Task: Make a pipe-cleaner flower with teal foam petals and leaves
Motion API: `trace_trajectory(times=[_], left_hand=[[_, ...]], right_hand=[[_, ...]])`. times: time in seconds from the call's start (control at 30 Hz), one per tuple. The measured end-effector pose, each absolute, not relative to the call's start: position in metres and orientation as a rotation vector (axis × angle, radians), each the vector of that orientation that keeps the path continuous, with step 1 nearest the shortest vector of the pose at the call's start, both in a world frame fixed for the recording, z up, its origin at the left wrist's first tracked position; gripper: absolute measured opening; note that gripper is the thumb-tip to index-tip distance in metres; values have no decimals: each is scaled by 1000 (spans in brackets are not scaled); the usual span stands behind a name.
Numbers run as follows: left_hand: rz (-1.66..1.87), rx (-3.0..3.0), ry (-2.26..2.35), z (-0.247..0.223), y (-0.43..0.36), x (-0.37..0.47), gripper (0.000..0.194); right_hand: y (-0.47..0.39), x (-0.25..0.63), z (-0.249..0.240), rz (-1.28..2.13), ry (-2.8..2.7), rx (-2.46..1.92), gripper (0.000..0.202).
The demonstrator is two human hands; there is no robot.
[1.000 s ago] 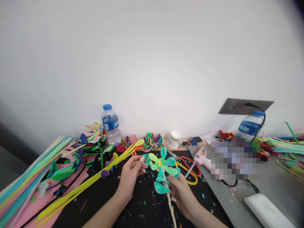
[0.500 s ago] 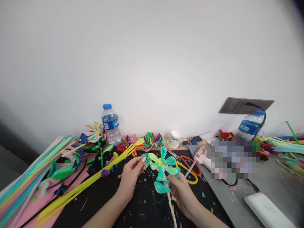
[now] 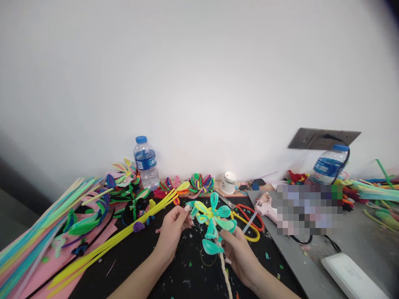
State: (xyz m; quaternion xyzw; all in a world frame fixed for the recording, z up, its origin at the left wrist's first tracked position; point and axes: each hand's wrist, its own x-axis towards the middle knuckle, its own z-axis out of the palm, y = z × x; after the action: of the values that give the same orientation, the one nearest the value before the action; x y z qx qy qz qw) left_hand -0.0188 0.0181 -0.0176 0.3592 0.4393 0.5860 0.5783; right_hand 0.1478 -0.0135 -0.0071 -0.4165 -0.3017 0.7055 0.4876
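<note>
A pipe-cleaner flower (image 3: 213, 214) with teal petals, some yellow among them, stands upright between my two hands. My right hand (image 3: 238, 249) is closed around its pale twisted stem (image 3: 224, 272) just below the bloom. A teal leaf (image 3: 212, 246) sticks out to the left from that stem. At the flower's left side, my left hand (image 3: 174, 226) pinches the tip of a teal petal (image 3: 192, 206) between thumb and finger. Its other fingers are curled in. My right fingertips are partly hidden behind the stem and petals.
Orange-and-yellow-handled scissors (image 3: 254, 222) and a pink glue gun (image 3: 264, 207) lie right of the flower. Yellow pipe cleaners (image 3: 124, 230) cross the black mat (image 3: 174, 274) at left. A water bottle (image 3: 146, 164) and a paper cup (image 3: 228, 182) stand by the wall.
My left fingers have shifted very slightly at the petal tip. The flower and my right hand stay where they were.
</note>
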Motion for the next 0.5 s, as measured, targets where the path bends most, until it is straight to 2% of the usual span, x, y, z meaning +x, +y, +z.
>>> trace_trajectory(times=[0.37,0.5], left_hand=[[1386,776,1003,-14,15,-20,37],[1387,710,971,-15,16,-19,30]], right_hand=[[-14,149,-8,1717,-749,-1014,30],[-14,149,-9,1711,-727,-1027,30]])
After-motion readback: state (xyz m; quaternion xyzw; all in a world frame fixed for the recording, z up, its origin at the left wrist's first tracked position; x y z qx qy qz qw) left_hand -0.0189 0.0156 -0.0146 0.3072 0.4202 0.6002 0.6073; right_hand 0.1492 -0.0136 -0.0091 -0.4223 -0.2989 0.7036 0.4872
